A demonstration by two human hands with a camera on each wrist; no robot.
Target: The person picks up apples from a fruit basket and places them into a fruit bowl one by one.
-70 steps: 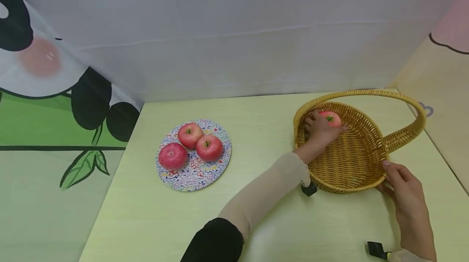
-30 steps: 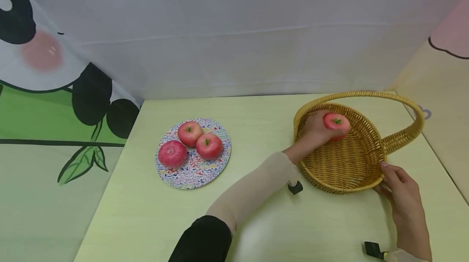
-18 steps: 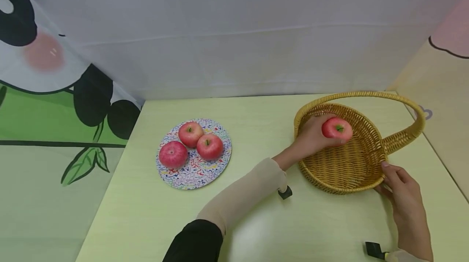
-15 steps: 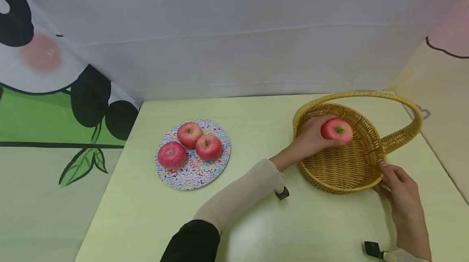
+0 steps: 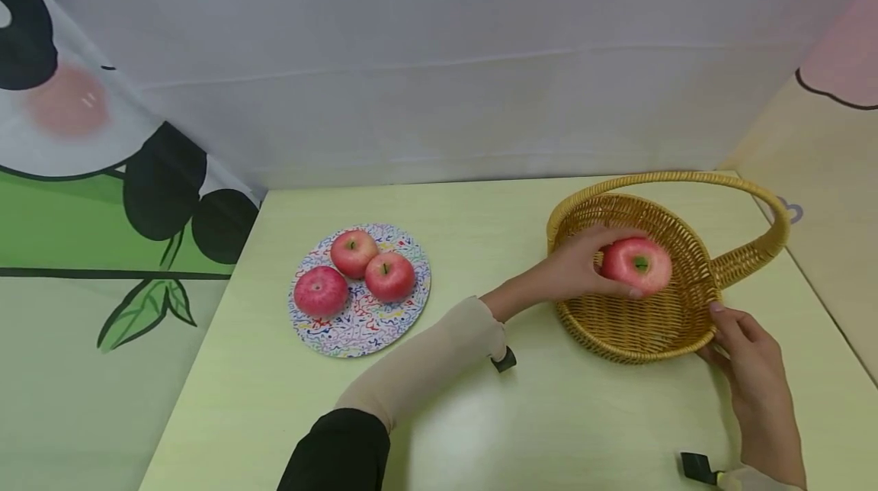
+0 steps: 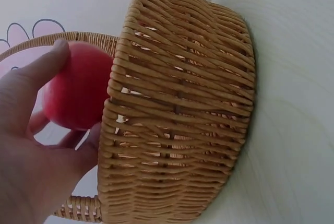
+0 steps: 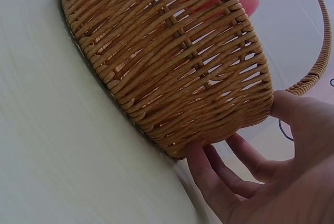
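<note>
A red apple (image 5: 643, 268) with a green stem is gripped in my left hand (image 5: 581, 266), over the round woven basket (image 5: 634, 335) at the table's right. In the left wrist view, the apple (image 6: 78, 88) sits at rim height, with the thumb and fingers curled round it. My right hand (image 5: 757, 369) holds the basket's near right side. The right wrist view shows its thumb at the rim and the fingers of the hand (image 7: 297, 166) under the lower wall. No other apple is seen inside the basket.
A round patterned plate (image 5: 357, 342) bearing three red apples (image 5: 391, 277) lies on the left of the pale table (image 5: 480, 239). The basket's tall arched handle (image 5: 748, 255) rises at its right side. A white cloth backdrop (image 5: 439, 117) stands behind the table's far edge.
My left hand has lifted the apple from low inside the basket up to rim height, and it has shifted slightly right and nearer. The right hand and the plate of apples stay put.
</note>
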